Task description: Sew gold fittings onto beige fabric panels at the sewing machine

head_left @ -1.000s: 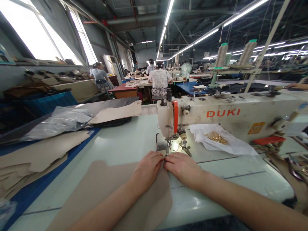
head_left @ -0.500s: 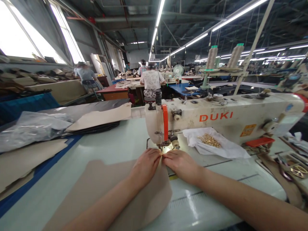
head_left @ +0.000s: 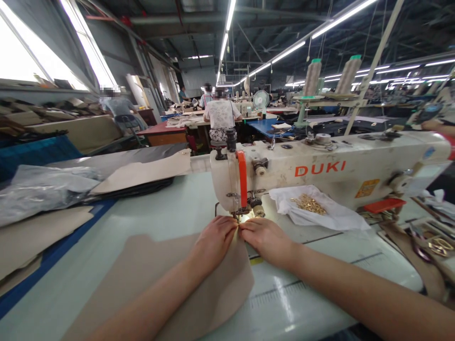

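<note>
A tan leather piece [head_left: 149, 279] lies flat on the pale sewing table [head_left: 177, 208]. My left hand [head_left: 215, 239] and my right hand [head_left: 266, 237] meet fingertip to fingertip, pinching the piece's far edge right at the needle of the cream DUKI sewing machine [head_left: 320, 170]. Both hands are closed on that edge, under the lit presser foot area [head_left: 245, 213]. Whatever lies beneath the fingertips is hidden.
A white cloth with small gold metal fittings [head_left: 309, 203] sits right of the needle. Tan and black sheets [head_left: 142, 175] and a plastic bag [head_left: 39, 189] lie at left. Straps and buckles [head_left: 426, 246] are at far right. Other people sit at benches behind [head_left: 220, 118].
My hands have pushed the leather edge forward, from a little short of the needle plate to right under the presser foot. The view shifted slightly, moving the machine leftward in frame.
</note>
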Demonstrator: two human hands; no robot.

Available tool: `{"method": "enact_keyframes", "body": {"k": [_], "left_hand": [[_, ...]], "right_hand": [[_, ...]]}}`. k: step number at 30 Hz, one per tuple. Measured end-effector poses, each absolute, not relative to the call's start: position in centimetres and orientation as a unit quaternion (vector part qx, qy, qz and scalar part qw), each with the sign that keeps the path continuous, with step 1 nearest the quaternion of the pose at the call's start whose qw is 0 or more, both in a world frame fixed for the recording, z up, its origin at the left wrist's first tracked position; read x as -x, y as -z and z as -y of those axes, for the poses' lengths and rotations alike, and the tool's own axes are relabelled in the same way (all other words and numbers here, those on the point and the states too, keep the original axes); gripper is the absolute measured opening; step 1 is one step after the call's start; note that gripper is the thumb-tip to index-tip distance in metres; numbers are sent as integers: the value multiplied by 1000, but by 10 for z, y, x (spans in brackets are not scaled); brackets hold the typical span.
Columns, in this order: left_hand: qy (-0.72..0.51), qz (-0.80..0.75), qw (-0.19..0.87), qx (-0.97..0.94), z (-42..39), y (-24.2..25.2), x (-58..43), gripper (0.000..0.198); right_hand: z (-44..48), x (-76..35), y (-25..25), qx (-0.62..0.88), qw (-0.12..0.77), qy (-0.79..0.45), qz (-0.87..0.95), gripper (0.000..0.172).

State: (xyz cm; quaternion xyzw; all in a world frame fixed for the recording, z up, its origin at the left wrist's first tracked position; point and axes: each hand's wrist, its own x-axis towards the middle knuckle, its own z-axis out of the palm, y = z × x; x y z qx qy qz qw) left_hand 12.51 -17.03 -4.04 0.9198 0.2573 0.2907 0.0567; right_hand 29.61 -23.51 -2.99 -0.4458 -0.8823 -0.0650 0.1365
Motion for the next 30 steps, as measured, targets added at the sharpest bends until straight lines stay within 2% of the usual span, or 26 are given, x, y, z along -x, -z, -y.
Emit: {"method": "enact_keyframes", "body": {"k": [20, 30], "left_hand": [[-254, -289, 66, -920, 185, 32, -119, 23], [-201, -273, 15, -941, 187, 32, -119, 29]], "right_hand": [[246, -296, 29, 445, 156, 61, 880, 8], [246, -296, 25, 443, 133, 47, 885, 8]]}}
